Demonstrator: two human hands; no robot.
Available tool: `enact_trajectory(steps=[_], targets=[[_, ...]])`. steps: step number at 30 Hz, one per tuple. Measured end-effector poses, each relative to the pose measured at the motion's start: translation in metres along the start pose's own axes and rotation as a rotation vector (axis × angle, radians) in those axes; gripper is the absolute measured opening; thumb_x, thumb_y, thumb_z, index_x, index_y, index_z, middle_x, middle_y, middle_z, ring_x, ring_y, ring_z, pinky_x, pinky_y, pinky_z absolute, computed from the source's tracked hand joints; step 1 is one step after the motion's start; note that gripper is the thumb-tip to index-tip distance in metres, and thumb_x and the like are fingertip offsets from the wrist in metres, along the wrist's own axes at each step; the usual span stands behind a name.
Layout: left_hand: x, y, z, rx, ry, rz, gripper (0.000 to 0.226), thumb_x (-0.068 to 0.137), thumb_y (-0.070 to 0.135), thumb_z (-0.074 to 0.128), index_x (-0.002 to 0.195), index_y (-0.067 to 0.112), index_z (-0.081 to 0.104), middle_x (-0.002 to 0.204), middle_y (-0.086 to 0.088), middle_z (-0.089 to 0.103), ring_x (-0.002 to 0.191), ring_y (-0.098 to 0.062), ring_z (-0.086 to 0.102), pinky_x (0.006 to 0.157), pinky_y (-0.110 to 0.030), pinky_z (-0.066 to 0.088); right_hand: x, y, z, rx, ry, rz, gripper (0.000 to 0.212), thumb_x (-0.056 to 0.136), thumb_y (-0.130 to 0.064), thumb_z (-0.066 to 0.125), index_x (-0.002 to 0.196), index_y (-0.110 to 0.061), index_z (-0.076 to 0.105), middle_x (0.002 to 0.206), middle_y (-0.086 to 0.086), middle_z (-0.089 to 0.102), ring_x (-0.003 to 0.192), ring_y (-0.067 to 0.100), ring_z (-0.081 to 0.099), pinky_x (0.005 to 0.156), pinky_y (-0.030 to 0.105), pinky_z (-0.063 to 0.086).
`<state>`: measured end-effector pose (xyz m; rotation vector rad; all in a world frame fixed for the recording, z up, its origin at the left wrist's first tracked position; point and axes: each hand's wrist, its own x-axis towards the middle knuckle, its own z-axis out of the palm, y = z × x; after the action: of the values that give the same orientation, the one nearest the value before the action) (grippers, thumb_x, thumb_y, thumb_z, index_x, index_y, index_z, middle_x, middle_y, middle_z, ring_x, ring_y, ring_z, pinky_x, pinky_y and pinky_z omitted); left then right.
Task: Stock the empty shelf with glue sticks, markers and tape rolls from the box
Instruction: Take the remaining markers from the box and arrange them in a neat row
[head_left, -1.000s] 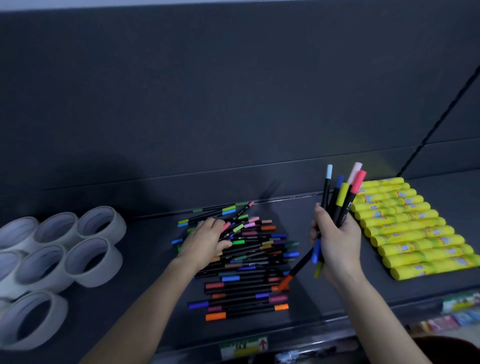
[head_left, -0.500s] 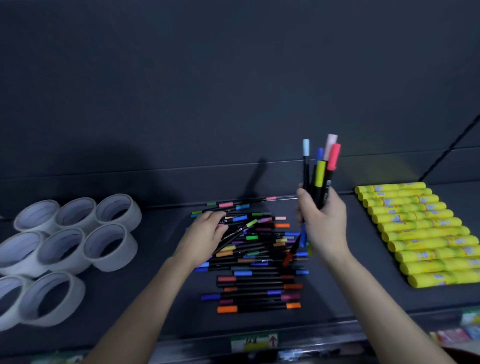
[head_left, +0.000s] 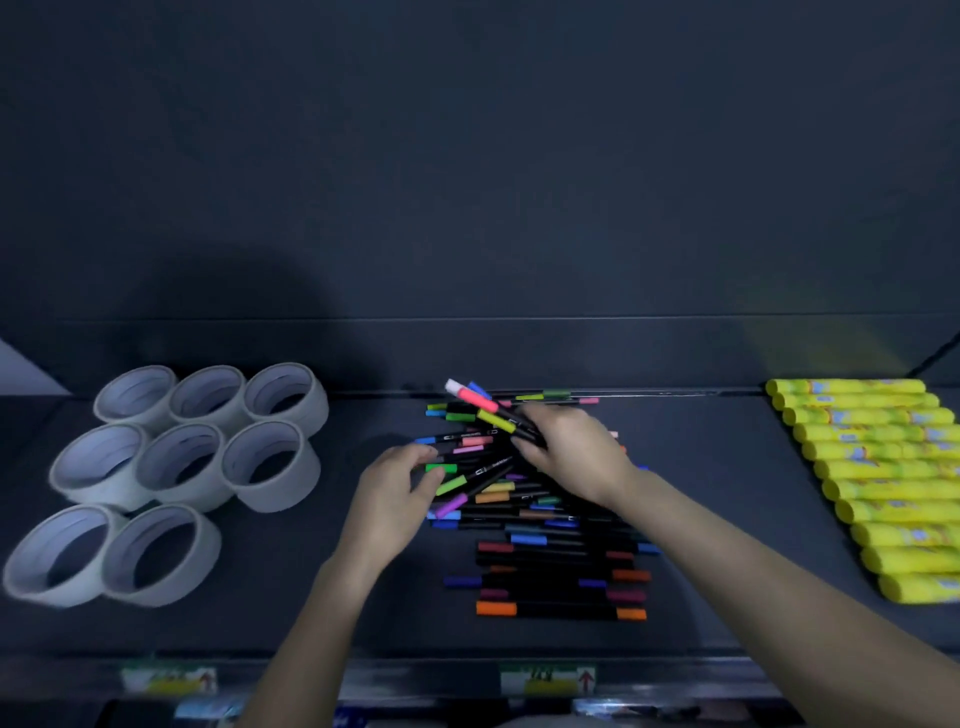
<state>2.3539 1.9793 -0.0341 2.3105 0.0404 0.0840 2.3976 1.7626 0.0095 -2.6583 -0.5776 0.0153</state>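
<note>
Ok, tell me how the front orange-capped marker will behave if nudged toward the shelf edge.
The orange-capped marker looks round and slim, so it will probably roll forward easily. Its straight black barrel suggests it is stiff and light. Nothing lies between it and the shelf edge.

We cannot see the lower ends of the markers (head_left: 483, 408) in the right hand (head_left: 571, 452), which also covers part of the marker pile (head_left: 550, 571). The glue sticks (head_left: 872, 470) run off the right edge, their print too blurred for us to read, as are the shelf-edge labels (head_left: 548, 678). The front tape rolls (head_left: 109, 556) are smeared
</note>
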Motion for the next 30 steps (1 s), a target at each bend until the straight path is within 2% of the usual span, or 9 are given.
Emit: enact_trajectory(steps=[4,10,13,17,25,27,30], targets=[[-0.004,-0.008,-0.005,0.013,0.030,-0.010,0.026,0.091,0.018,0.061,0.116,0.012,0.064,0.111,0.003,0.062,0.101,-0.003,0.055,0.086,-0.014,0.038,0.008,0.004,0.023,-0.149,-0.126,-0.052,0.028,0.095,-0.034,0.053,0.112,-0.013,0.053,0.108,0.010,0.064,0.100,0.033,0.060,0.074,0.038,0.049],[-0.009,-0.013,-0.005,0.015,0.047,-0.014,0.024,0.090,0.019,0.062,0.114,0.012,0.065,0.108,0.004,0.063,0.101,-0.007,0.058,0.086,-0.016,0.041,0.010,0.007,0.043,-0.228,-0.233,-0.116,0.037,0.095,-0.036,0.054,0.120,-0.009,0.054,0.112,0.012,0.058,0.104,0.031,0.056,0.083,0.038,0.049],[-0.009,-0.013,-0.006,0.018,0.044,-0.012,0.024,0.091,0.019,0.061,0.114,0.013,0.065,0.108,0.005,0.063,0.102,-0.006,0.058,0.087,-0.016,0.041,0.009,0.007,0.045,-0.191,-0.215,-0.113,0.042,0.092,-0.036,0.058,0.125,-0.009,0.053,0.112,0.011,0.056,0.109,0.030,0.052,0.091,0.038,0.046],[-0.006,-0.009,-0.005,0.000,0.048,-0.008,0.024,0.091,0.018,0.062,0.114,0.013,0.066,0.107,0.005,0.063,0.102,-0.008,0.059,0.088,-0.018,0.043,0.006,0.009,0.043,-0.187,-0.198,-0.101,0.052,0.092,-0.038,0.058,0.137,-0.015,0.046,0.125,0.008,0.051,0.120,0.027,0.042,0.102,0.039,0.037],[0.000,-0.003,-0.005,-0.005,0.038,0.042,0.022,0.090,0.014,0.062,0.111,0.012,0.067,0.102,0.009,0.060,0.100,-0.009,0.059,0.087,-0.018,0.042,-0.002,0.007,0.035,-0.167,-0.215,-0.046,0.052,0.092,-0.038,0.057,0.139,-0.018,0.045,0.133,0.006,0.047,0.125,0.026,0.036,0.106,0.039,0.033],[0.000,-0.003,-0.004,-0.008,0.032,0.048,0.022,0.090,0.014,0.062,0.112,0.012,0.067,0.104,0.008,0.061,0.101,-0.009,0.059,0.088,-0.019,0.043,-0.004,0.007,0.031,-0.086,-0.162,0.011,0.048,0.092,-0.036,0.058,0.136,-0.017,0.049,0.134,0.007,0.049,0.125,0.027,0.038,0.106,0.039,0.034],[-0.001,-0.003,-0.002,-0.017,0.017,0.055,0.024,0.090,0.013,0.062,0.113,0.011,0.066,0.106,0.006,0.062,0.101,-0.009,0.060,0.089,-0.020,0.043,-0.010,0.006,0.026,0.056,-0.018,0.116,0.039,0.092,-0.029,0.059,0.128,-0.014,0.056,0.129,0.007,0.054,0.122,0.026,0.043,0.104,0.031,0.035]])
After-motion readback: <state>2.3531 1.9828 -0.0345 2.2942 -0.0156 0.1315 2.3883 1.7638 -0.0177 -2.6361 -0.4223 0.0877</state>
